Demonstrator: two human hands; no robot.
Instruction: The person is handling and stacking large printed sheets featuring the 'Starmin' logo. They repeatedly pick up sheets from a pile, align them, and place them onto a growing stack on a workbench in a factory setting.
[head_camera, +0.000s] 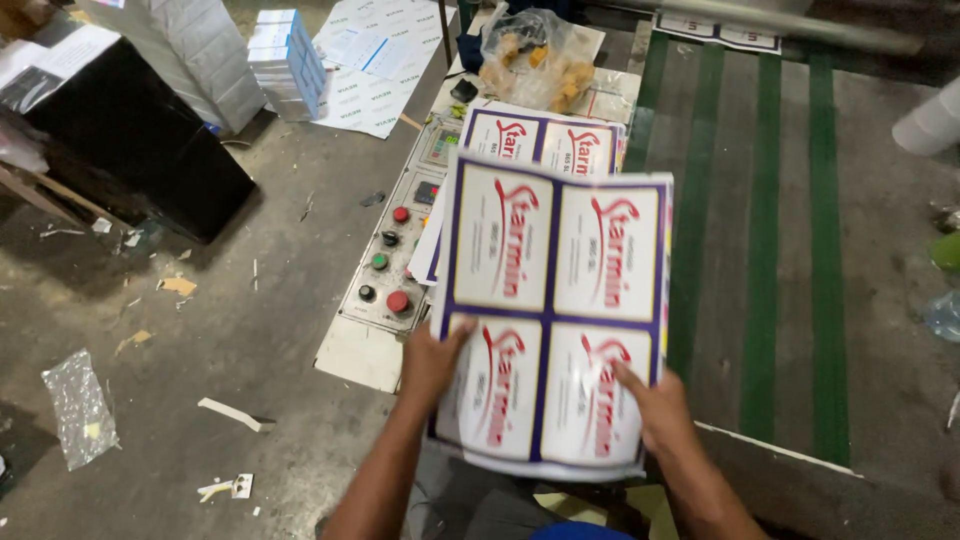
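You hold a stack of printed sheets (552, 315) in both hands, up over the control panel (392, 262) and the green-striped belt (765, 230). Your left hand (432, 362) grips the left edge, fingers curled under. Your right hand (655, 405) lies flat on top, fingers spread. Keep the edges lined up. Hold both sides level so no sheet slips out.

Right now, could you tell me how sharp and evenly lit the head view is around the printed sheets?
In the head view, the stack of printed sheets is bright and fairly sharp; the left hand and right hand are slightly soft; the black box is dark, and the plastic bag shows mild glare.
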